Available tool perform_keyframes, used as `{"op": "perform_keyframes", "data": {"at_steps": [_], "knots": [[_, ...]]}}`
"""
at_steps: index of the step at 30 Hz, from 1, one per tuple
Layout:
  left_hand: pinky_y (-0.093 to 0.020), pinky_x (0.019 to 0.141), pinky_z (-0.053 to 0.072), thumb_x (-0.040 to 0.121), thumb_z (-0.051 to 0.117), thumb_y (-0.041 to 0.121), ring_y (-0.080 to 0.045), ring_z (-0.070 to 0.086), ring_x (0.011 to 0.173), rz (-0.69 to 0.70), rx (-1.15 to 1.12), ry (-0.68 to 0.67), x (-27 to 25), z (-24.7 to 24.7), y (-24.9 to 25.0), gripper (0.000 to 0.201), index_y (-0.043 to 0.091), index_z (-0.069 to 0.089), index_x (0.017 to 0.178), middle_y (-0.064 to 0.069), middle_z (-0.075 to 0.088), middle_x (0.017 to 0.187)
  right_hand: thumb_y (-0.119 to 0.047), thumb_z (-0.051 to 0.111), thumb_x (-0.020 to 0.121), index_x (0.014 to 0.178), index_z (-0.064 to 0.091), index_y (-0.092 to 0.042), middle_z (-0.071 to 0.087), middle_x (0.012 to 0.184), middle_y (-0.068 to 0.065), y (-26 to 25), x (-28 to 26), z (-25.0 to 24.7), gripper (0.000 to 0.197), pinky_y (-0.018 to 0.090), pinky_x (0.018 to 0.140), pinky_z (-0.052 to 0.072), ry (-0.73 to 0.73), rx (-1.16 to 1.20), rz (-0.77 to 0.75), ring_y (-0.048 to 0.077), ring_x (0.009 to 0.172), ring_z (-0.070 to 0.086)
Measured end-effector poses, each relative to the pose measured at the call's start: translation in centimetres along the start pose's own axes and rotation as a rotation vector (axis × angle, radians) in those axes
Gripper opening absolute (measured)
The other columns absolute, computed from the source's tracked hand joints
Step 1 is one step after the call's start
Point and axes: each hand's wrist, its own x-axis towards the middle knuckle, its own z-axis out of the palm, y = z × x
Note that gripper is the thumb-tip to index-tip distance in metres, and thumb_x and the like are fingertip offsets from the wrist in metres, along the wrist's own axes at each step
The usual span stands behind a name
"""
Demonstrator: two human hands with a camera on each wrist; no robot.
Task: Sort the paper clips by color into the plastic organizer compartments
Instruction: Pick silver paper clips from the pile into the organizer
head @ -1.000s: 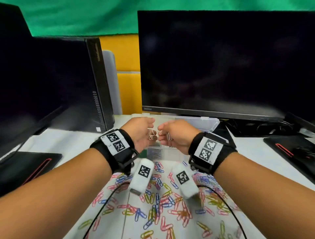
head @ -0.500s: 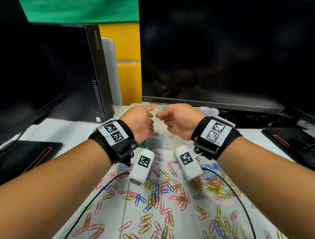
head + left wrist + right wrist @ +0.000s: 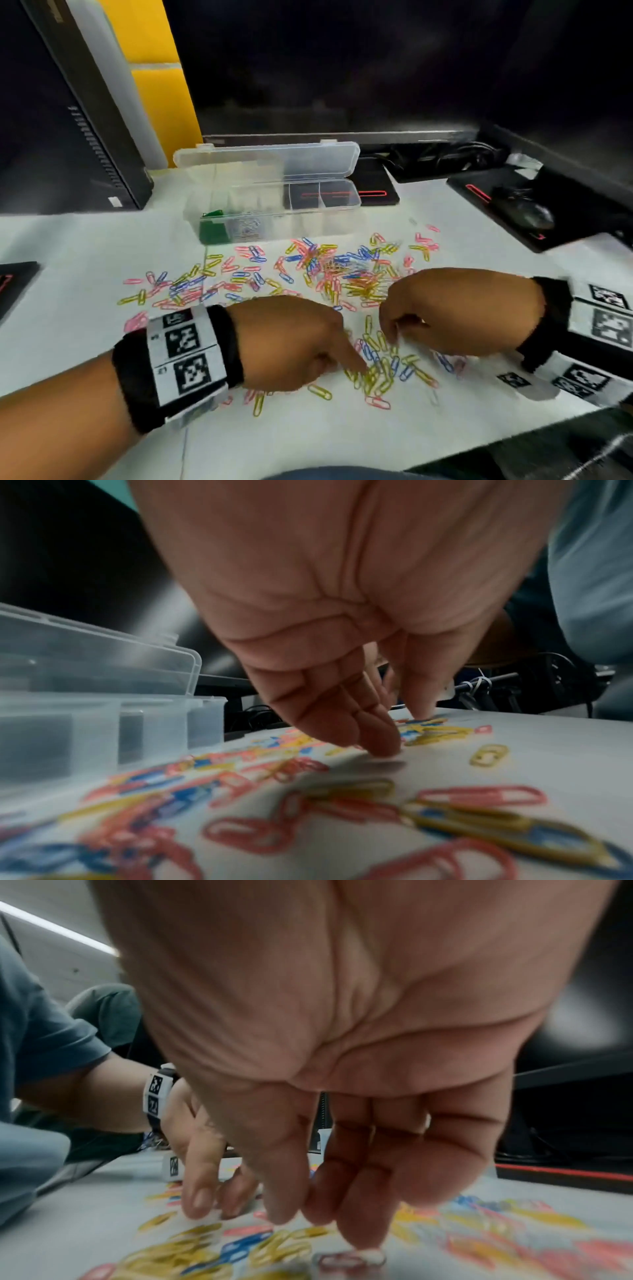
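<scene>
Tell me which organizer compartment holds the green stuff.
The front-left end compartment of the plastic organizer; its neighbour holds silvery clips, and the right-hand compartments look empty.

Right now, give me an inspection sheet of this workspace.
Surface: white table, partly covered by scattered clips.
Job's things: paper clips in yellow, pink and blue lie loose; plastic organizer open, lid up, green item and clips at its left end.
Clutter: mouse on black pad.
Grippers: left hand fingertips touch yellow clips; right hand fingers down at the pile, grip unclear.
Cables: tangle under monitor.
Surroundings: computer tower at left.
</scene>
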Motion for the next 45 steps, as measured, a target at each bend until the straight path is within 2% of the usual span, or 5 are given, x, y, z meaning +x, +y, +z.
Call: {"op": "perform_keyframes", "data": {"at_steps": [8,21,35,40,45], "knots": [[-0.034,0.085,0.051,0.099,0.05,0.051,-0.01,0.058,0.102,-0.046,0.084,-0.015,2.2,0.7,0.7,0.031,0.047,0.059,0.128,0.014,0.057,0.114,-0.044,0.07,0.086,0.111,0.062,-0.035,0.058,0.101,-0.013,0.4,-0.7,2.1,0.028,0.031,0.082,0.05,0.014,0.026,0.081,0.009,0.091,0.055],[-0.026,0.069,0.047,0.095,0.059,0.031,-0.006,0.05,0.077,-0.224,-0.026,0.159,1.6,0.2,-0.3,0.007,0.029,0.057,0.088,0.013,0.055,0.086,-0.033,0.057,0.099,0.128,0.065,-0.046,0.048,0.09,-0.027,-0.5,-0.2,2.3,0.033,0.004,0.069,0.03,0.061,0.065,-0.1,-0.003,0.086,0.044],[-0.028,0.079,0.05,0.094,0.062,0.039,-0.006,0.055,0.087,-0.309,-0.027,0.155,1.6,-0.1,-1.0,0.012,0.031,0.068,0.101,0.015,0.061,0.098,-0.04,0.065,0.091,0.11,0.066,-0.039,0.059,0.099,-0.016,1.5,0.7,1.7,0.019,0.025,0.08,0.048,0.082,0.116,0.114,0.004,0.091,0.055],[-0.028,0.1,0.047,0.105,0.044,0.029,-0.011,0.057,0.119,-0.321,0.005,0.112,1.8,0.1,-1.0,0.034,0.037,0.059,0.134,0.016,0.061,0.133,-0.03,0.063,0.089,0.097,0.066,-0.032,0.057,0.097,-0.012,1.3,1.4,2.2,0.009,0.034,0.081,0.052,0.084,0.114,0.062,0.01,0.089,0.056],[-0.032,0.103,0.046,0.105,0.037,0.022,-0.01,0.053,0.124,-0.284,-0.025,0.118,1.7,0.1,-0.8,0.042,0.048,0.049,0.136,0.017,0.055,0.139,-0.024,0.066,0.088,0.089,0.064,-0.029,0.06,0.089,-0.014,1.7,1.1,1.5,0.006,0.02,0.071,0.046,0.147,0.191,0.028,0.005,0.08,0.055]]}}
